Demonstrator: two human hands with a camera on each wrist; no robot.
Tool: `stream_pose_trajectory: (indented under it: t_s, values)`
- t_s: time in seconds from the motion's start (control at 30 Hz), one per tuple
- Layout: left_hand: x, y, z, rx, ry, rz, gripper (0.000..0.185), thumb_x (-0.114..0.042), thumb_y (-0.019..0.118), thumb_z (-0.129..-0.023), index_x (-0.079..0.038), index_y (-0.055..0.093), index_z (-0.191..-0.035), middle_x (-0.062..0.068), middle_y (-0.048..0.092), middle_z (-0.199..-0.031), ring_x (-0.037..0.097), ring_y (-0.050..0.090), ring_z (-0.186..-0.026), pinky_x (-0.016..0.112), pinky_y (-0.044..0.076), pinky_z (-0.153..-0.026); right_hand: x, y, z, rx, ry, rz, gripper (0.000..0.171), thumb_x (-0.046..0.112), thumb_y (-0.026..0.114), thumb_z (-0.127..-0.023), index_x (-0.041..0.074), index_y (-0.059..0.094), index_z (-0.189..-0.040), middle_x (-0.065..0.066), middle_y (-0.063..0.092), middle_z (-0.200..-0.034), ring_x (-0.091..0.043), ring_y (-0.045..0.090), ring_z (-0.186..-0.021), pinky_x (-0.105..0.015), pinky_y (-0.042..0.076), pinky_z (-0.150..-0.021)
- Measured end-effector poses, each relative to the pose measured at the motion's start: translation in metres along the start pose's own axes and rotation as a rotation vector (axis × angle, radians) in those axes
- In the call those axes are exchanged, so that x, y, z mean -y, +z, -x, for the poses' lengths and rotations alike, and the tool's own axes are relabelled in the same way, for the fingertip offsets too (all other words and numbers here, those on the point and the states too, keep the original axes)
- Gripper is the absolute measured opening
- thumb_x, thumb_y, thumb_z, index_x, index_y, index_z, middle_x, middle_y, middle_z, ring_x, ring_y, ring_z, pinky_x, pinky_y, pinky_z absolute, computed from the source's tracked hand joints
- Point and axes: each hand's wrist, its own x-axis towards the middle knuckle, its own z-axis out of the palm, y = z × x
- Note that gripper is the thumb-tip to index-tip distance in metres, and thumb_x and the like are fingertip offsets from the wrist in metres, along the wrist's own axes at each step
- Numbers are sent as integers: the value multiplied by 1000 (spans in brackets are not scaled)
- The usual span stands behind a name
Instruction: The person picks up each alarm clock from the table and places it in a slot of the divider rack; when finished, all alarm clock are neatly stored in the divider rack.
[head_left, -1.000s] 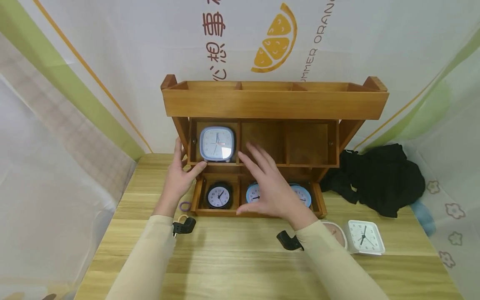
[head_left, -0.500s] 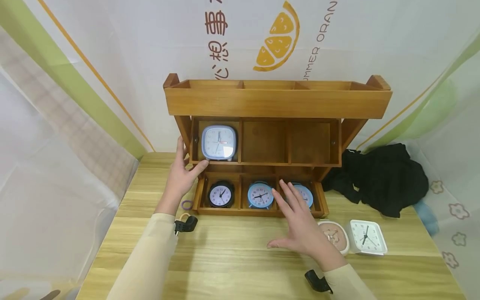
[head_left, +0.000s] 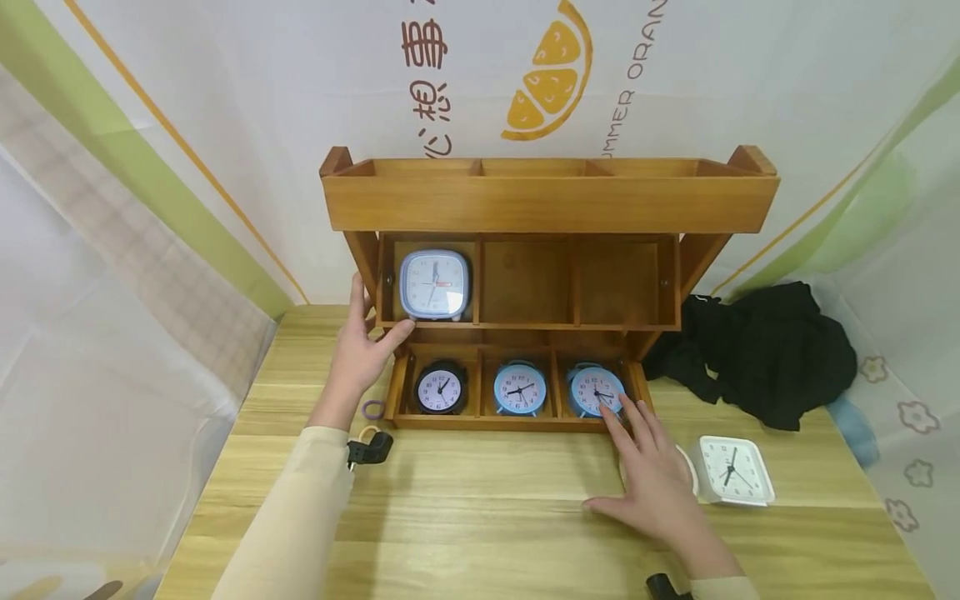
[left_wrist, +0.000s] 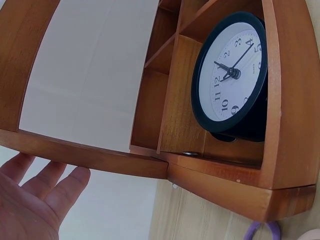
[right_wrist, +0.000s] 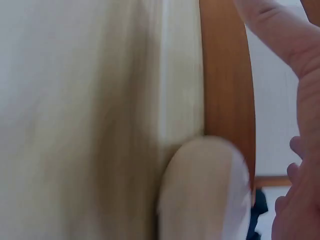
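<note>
My left hand [head_left: 356, 354] rests on the left side of a tiered wooden rack [head_left: 551, 204], thumb at the middle tier's front lip. In the left wrist view its straight fingers [left_wrist: 67, 190] lie along the rack's side. A blue-rimmed square alarm clock [head_left: 435, 283] stands in that tier's left compartment. Below are a black alarm clock [head_left: 440, 392] and two blue alarm clocks [head_left: 519, 390], one per compartment. My right hand [head_left: 656, 483], fingers spread and holding nothing, hovers over a rounded cream clock [right_wrist: 200, 195], mostly hidden by it in the head view.
A white square alarm clock [head_left: 731, 471] lies on the table right of my right hand. Black cloth [head_left: 772, 358] is heaped behind it. A purple ring [head_left: 372, 409] lies by the rack's lower left corner. A printed curtain [head_left: 300, 108] hangs behind.
My right hand has moved from in front of the middle tier down and right to the cream clock, uncovering the blue clocks. My left hand has stayed on the rack.
</note>
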Motion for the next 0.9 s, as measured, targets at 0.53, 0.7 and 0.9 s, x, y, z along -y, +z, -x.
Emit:
stream_pose_trajectory:
  t_s: [0.53, 0.7, 0.9]
  values:
    - [2, 0, 1, 9, -20, -3, 109, -50, 74, -96, -35, -7, -168, 20, 19, -171, 53, 35, -147, 59, 45, -112, -40, 11, 45, -198, 50, -2, 118, 52, 99, -59, 12, 46, -156, -29, 39, -154, -55, 31, -139, -73, 14, -119]
    - [2, -1, 1, 2, -7, -1, 109, -49, 74, -96, -34, -6, -169, 20, 21, -171, 53, 35, -147, 60, 46, -111, -44, 11, 47, -203, 34, -9, 113, 51, 98, -60, 10, 50, -153, -29, 42, -152, -53, 32, -139, -68, 17, -120]
    - [-2, -1, 2, 1, -3, -22, 110, -50, 74, -96, -33, -7, -169, 20, 19, -171, 52, 34, -148, 61, 43, -113, -47, 9, 47, -204, 31, -29, 100, 46, 99, -61, 9, 56, -143, -26, 48, -146, -49, 41, -133, -74, 16, -119]
